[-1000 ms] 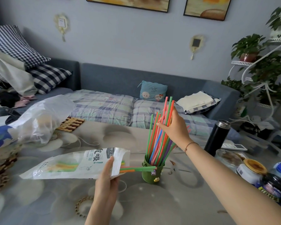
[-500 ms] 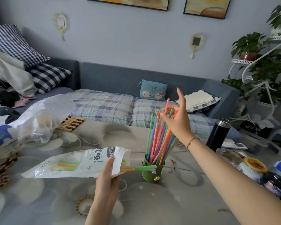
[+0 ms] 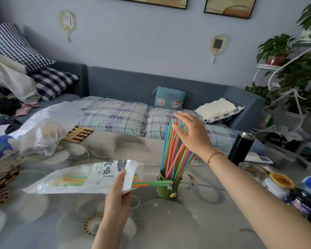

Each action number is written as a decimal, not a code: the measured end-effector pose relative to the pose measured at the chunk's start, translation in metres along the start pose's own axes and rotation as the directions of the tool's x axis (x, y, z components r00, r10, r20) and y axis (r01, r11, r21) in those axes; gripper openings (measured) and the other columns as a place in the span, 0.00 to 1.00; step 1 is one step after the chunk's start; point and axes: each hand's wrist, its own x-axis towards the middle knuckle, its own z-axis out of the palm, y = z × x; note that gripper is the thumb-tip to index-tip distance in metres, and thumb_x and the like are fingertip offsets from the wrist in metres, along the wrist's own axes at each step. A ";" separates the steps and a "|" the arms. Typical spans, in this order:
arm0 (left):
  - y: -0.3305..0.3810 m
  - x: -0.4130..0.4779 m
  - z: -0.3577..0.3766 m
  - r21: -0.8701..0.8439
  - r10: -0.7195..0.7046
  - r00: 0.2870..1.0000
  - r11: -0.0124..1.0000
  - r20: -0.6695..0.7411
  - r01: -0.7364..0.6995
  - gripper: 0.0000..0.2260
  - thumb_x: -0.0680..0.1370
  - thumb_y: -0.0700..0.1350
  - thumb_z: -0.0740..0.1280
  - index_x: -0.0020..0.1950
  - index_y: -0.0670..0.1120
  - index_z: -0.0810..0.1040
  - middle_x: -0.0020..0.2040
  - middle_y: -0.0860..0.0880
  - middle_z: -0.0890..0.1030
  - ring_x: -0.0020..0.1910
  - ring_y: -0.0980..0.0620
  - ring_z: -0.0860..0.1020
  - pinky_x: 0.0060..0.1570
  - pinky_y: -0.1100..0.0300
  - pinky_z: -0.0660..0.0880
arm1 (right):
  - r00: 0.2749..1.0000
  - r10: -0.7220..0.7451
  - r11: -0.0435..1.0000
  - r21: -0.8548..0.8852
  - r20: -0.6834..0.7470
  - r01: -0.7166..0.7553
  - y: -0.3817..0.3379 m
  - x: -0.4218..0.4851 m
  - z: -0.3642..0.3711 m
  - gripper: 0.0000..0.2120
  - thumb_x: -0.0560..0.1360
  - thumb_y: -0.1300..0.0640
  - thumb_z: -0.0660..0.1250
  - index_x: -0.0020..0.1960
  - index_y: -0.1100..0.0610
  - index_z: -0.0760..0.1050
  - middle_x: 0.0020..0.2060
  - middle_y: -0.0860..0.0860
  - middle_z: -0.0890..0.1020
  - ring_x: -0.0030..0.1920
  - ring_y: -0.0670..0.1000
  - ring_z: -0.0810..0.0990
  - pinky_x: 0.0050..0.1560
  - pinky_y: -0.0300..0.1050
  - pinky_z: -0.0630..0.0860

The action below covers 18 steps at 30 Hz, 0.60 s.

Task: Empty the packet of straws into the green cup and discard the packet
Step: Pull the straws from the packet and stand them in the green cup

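Lying crumpled at the far left of the worktop (image 3: 196, 221), a glossy cloth patterned in grey petals, is a thin translucent plastic bag (image 3: 47, 130). Nearer, the left hand (image 3: 118, 196) pinches a soft white printed packet (image 3: 83, 177), held level, thumb on top; a few green and orange straws (image 3: 151, 183) poke from its open mouth toward the green cup (image 3: 166, 190). That cup stands upright, packed with smooth, bright straws fanning upward. The right hand (image 3: 192, 135) has its fingers spread apart at their tips, hiding several. A matte black flask (image 3: 241, 147) stands further right; jars at the edge are cut off.
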 end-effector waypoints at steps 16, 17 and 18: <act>0.004 -0.005 0.001 -0.024 -0.001 0.999 1.000 0.041 0.002 0.09 0.78 0.41 0.65 0.56 0.39 0.78 0.45 0.44 0.83 0.38 0.53 0.83 0.40 0.61 0.81 | 0.654 0.729 0.379 0.678 0.200 -0.630 -0.006 -0.083 0.036 0.67 0.55 0.36 0.76 0.75 0.52 0.31 0.77 0.51 0.48 0.76 0.50 0.52 0.74 0.51 0.52; 0.003 -0.005 0.001 -0.023 -0.001 0.999 1.000 0.039 0.002 0.09 0.78 0.41 0.65 0.57 0.39 0.78 0.45 0.44 0.83 0.38 0.53 0.83 0.40 0.60 0.81 | 0.628 0.717 0.292 0.687 0.302 -0.665 -0.002 -0.087 0.046 0.66 0.58 0.39 0.77 0.75 0.52 0.31 0.76 0.52 0.55 0.72 0.49 0.60 0.71 0.48 0.57; 0.002 -0.005 0.001 -0.023 0.001 0.999 1.000 0.038 0.000 0.10 0.78 0.41 0.65 0.57 0.39 0.78 0.46 0.44 0.83 0.39 0.52 0.83 0.41 0.60 0.81 | 0.626 0.694 0.261 0.686 0.357 -0.680 0.001 -0.088 0.057 0.63 0.60 0.44 0.78 0.75 0.53 0.33 0.74 0.52 0.62 0.69 0.49 0.66 0.68 0.46 0.60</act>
